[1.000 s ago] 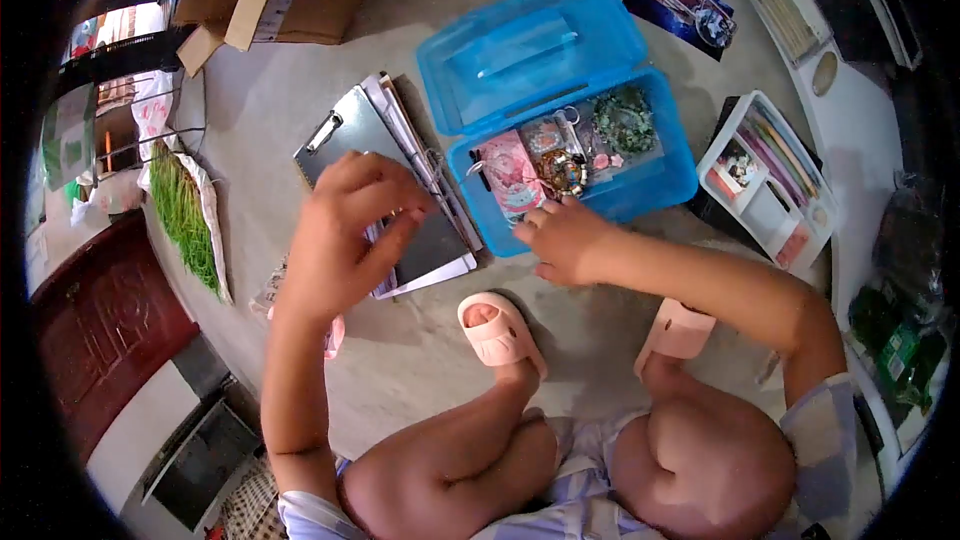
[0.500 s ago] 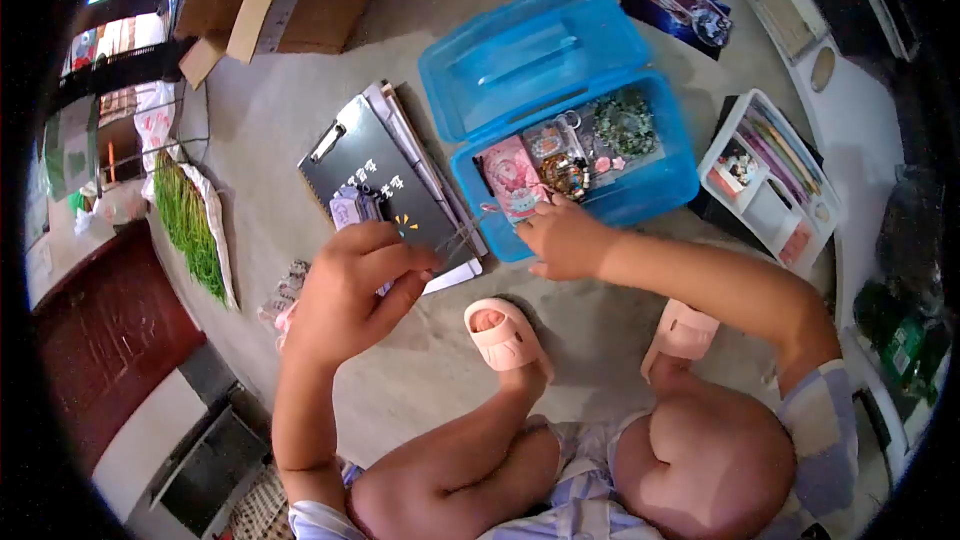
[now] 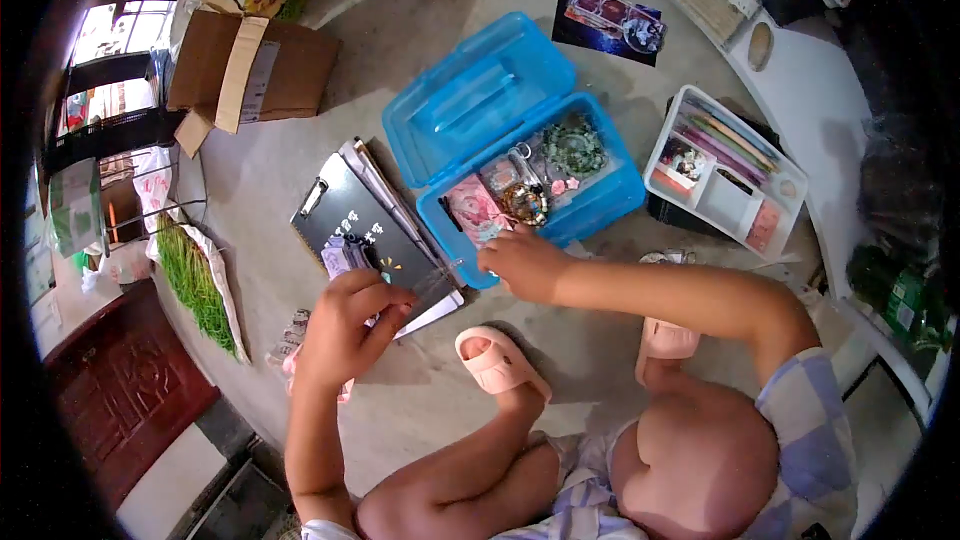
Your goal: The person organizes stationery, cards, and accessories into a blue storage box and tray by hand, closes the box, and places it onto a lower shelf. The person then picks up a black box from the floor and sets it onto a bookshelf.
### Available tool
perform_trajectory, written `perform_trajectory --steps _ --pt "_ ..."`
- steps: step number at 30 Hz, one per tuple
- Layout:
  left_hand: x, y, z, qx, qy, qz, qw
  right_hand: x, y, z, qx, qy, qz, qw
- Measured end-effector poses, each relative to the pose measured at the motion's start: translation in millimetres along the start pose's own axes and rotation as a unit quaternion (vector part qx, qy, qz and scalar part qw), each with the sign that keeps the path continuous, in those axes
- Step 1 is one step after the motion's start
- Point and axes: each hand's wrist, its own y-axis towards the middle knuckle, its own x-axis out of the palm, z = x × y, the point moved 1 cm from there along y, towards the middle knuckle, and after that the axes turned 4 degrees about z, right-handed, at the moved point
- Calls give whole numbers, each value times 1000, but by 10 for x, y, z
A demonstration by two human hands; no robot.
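Note:
My left hand (image 3: 350, 325) is closed in a pinch over the lower part of a black clipboard (image 3: 345, 210). A thin see-through plastic piece (image 3: 435, 288) extends from its fingertips toward the box. My right hand (image 3: 525, 265) is at the front wall of an open blue plastic box (image 3: 610, 195), fingers curled; whatever they pinch is too small to make out. Inside the box lie a pink card packet (image 3: 473, 206), a beaded bracelet (image 3: 525, 205), a green beaded coil (image 3: 574, 147) and small pink flower pieces (image 3: 565, 186). A purple packet (image 3: 345, 253) rests on the clipboard.
A white divided tray (image 3: 725, 205) with pens stands right of the box. Dark printed cards (image 3: 610, 25) lie behind it. An open cardboard box (image 3: 290, 70) sits back left, near green stalks (image 3: 195, 270) in a white wrapper. Pink slippers (image 3: 497, 365) are on my feet.
The view has shifted, so the box and tray appear further left and lower. My hands keep nearly the same poses, the left still pinching the clear piece.

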Motion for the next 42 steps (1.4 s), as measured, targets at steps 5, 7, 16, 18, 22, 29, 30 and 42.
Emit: perform_trajectory --steps 5,7,16,18,22,29,30,42 --pt "90 137 126 23 -11 1 1000 -462 -556 -184 13 65 146 987" --pt "112 264 250 79 17 -8 997 -670 -908 -152 39 1 207 978" --pt "373 830 700 221 91 -26 971 -1333 -2239 413 329 50 427 841" --pt "441 858 737 236 97 -29 966 -1410 -2297 451 358 75 434 824" --pt "481 848 754 246 111 -47 962 -1218 -2279 769 334 319 456 761" --pt "544 776 704 241 115 -65 962 -996 -2252 1085 363 282 412 787" --pt "558 784 700 246 116 -64 960 -988 -2281 1092 366 278 406 790" --pt "787 1133 1083 322 13 -115 940 -1301 -2305 343 272 114 346 891"
